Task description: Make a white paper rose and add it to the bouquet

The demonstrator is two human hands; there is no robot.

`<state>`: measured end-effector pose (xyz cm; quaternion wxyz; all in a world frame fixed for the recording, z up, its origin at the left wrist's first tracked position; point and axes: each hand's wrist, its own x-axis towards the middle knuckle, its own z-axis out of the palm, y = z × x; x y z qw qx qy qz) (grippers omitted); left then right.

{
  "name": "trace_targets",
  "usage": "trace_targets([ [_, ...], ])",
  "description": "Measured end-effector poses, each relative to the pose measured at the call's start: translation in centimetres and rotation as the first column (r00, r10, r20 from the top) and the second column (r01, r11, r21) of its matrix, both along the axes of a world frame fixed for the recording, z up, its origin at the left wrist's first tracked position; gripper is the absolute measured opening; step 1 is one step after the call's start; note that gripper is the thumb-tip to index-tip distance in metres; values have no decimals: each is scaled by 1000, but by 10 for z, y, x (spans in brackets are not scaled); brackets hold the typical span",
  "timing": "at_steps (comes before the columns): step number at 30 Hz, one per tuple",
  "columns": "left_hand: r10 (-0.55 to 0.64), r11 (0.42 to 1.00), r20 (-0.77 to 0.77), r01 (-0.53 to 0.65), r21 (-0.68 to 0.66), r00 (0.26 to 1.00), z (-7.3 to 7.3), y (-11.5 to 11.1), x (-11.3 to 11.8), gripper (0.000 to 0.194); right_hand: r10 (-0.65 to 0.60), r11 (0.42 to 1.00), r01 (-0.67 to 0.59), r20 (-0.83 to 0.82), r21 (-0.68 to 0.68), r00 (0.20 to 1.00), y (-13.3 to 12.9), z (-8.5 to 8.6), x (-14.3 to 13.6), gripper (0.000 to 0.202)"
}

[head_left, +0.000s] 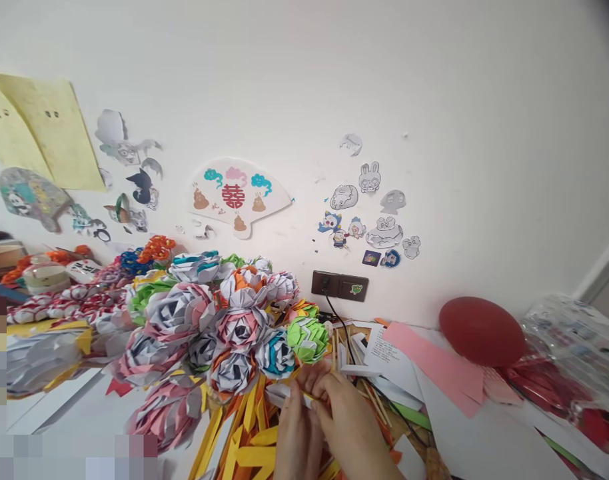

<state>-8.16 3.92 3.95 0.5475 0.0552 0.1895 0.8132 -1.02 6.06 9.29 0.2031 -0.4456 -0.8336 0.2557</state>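
My left hand (297, 427) and my right hand (347, 413) are close together at the lower middle, both closed on a small white folded paper strip (279, 393). Its left end shows beyond my left fingers; the rest is mostly covered by them. Just beyond my hands sits a lime-green folded paper flower (307, 339), with a blue-and-white paper flower (276, 353) to its left. Under and left of my hands lie several yellow and orange folded paper strips (254, 457).
More paper flowers (179, 310) are heaped on the left. A black cable (345, 333) runs down from a wall socket (339, 285). On the right are pink paper (434, 367), a red balloon (482, 331) and clear plastic packaging (569, 340). Thin wooden sticks (379, 403) lie beside my right hand.
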Motion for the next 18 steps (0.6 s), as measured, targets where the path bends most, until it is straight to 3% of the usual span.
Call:
trace_targets([
  [6,-10,1000,35,9,20,999,2,0,3,25,-28,996,21,-88,-86,996,7,-4,3,15],
  [13,-64,991,7,63,117,998,-7,4,3,23,39,999,-41,-158,-5,987,10,-10,3,16],
  [18,-102,983,32,96,154,994,-6,5,2,24,43,999,-41,-129,14,991,7,-10,0,18],
])
